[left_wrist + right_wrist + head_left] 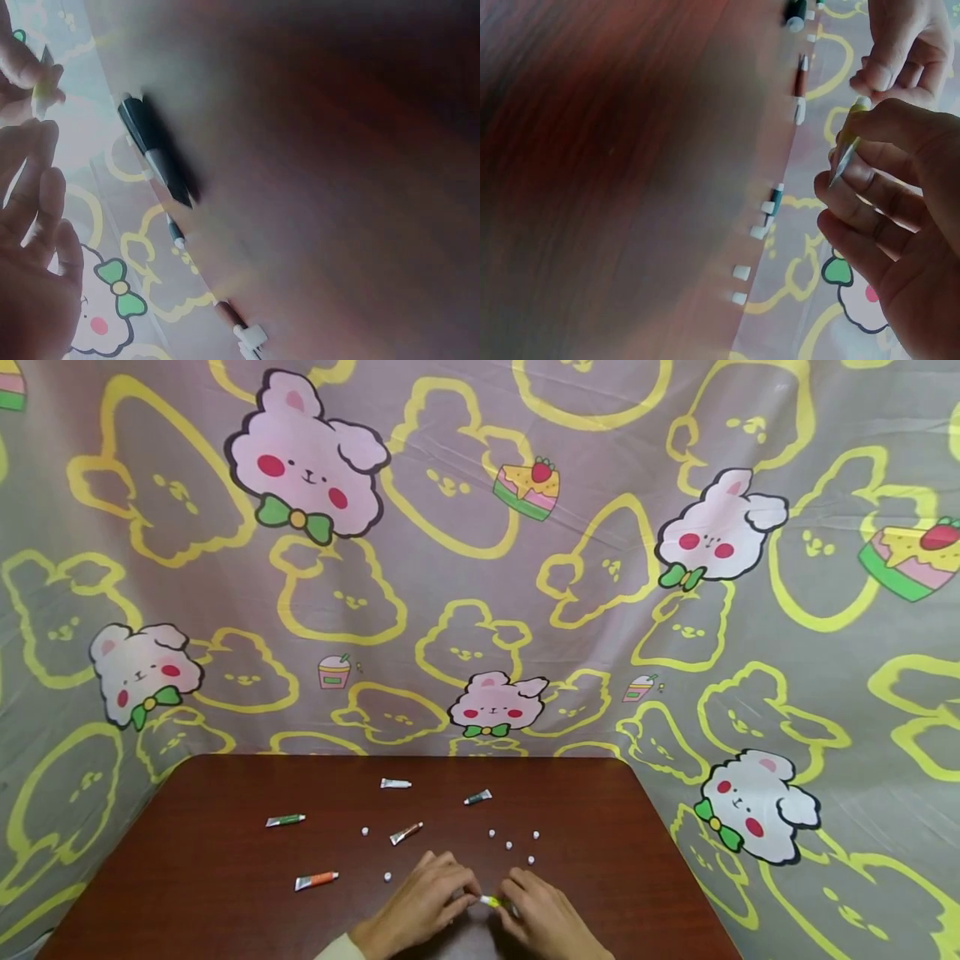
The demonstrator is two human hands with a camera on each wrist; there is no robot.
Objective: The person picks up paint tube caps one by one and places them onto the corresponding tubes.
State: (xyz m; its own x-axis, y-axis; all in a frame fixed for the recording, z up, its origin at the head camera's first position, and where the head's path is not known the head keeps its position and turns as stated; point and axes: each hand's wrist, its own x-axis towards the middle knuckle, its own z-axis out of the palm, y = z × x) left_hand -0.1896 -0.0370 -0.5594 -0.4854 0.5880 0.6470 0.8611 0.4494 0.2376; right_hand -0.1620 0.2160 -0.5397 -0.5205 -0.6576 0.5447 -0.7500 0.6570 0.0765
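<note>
Yellow paint tube (pixel 491 902) sits right between the two hands, long axis running hand to hand. The right hand (pixel 543 914) pinches its crimped body, the left hand (pixel 427 902) pinches the cap end, both fingers curled tight.

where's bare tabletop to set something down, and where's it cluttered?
Free: the right part of the table, right of the loose white caps; and the left edge, left of the green tube and orange tube. Crowded: the middle, with tubes, caps, and both hands holding a yellow tube.
</note>
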